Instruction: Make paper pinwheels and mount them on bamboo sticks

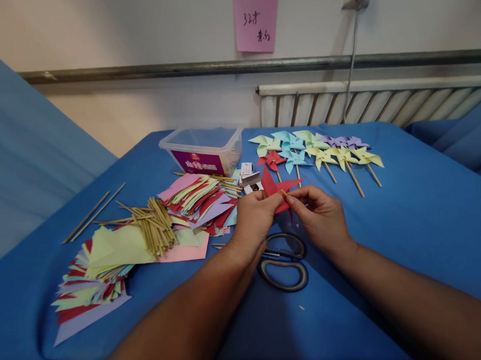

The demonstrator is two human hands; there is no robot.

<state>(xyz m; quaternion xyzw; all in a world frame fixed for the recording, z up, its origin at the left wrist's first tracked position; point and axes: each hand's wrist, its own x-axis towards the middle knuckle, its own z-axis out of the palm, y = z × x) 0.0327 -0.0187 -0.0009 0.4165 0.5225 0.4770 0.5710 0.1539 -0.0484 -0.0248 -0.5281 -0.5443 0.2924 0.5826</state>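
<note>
A red paper pinwheel (270, 184) is held up over the middle of the table, its blades folded toward the centre. My left hand (255, 214) is closed on it, the thumb pressing near its centre. At that centre shows a small yellowish stick-like piece (285, 193), pinched between the thumb and fingertips of my right hand (318, 213). Whether it is a stick's end or a pin is too small to tell. Black-handled scissors (285, 275) lie below my hands, partly hidden by my left wrist.
Finished pinwheels on sticks (322, 156) lie at the back right. Left are loose wooden sticks (156, 226), stacks of coloured paper (110, 253) and more cut paper (201, 198). Behind stand a clear plastic box (201, 141) and small white boxes (248, 177). A radiator (374, 101) runs along the wall.
</note>
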